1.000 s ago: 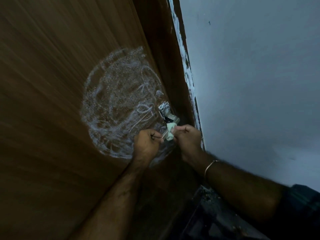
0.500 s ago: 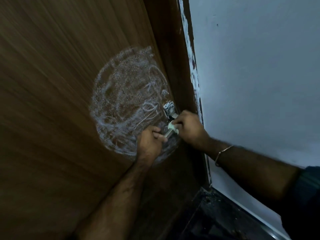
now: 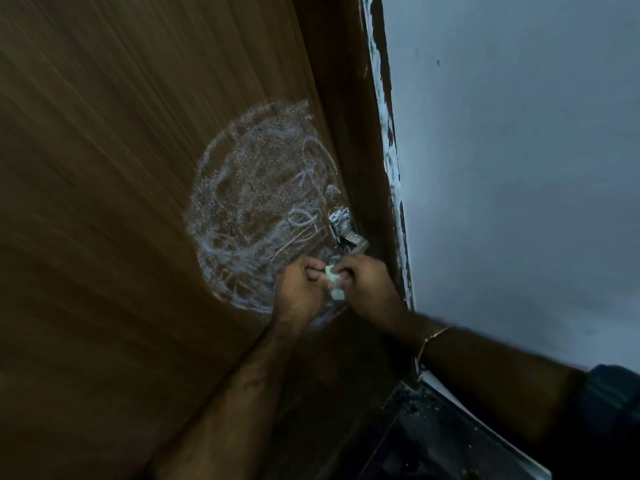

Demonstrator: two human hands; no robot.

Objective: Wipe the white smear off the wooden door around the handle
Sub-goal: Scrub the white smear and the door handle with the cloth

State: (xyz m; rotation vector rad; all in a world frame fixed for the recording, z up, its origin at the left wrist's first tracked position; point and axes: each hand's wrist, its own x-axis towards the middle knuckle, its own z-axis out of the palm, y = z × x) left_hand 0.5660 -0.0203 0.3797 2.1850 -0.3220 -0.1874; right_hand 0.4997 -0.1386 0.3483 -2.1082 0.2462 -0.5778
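Note:
A round white smear (image 3: 256,202) covers the brown wooden door (image 3: 104,202) left of a shiny metal handle (image 3: 344,230). Just below the handle, my left hand (image 3: 299,289) and my right hand (image 3: 367,285) meet with fingers closed. Between them is a small pale green cloth (image 3: 335,278), pinched by my right hand and touched by my left fingers. The lever end of the handle is hidden behind my hands, so I cannot tell whether my left hand also grips it.
A dark door frame (image 3: 349,116) with white paint streaks runs beside a pale grey wall (image 3: 502,168) on the right. Dark floor (image 3: 433,445) shows at the bottom right. A thin bracelet (image 3: 433,339) sits on my right wrist.
My right hand has dropped from the handle's base down to meet my left hand, bringing the cloth with it. The view has shifted slightly.

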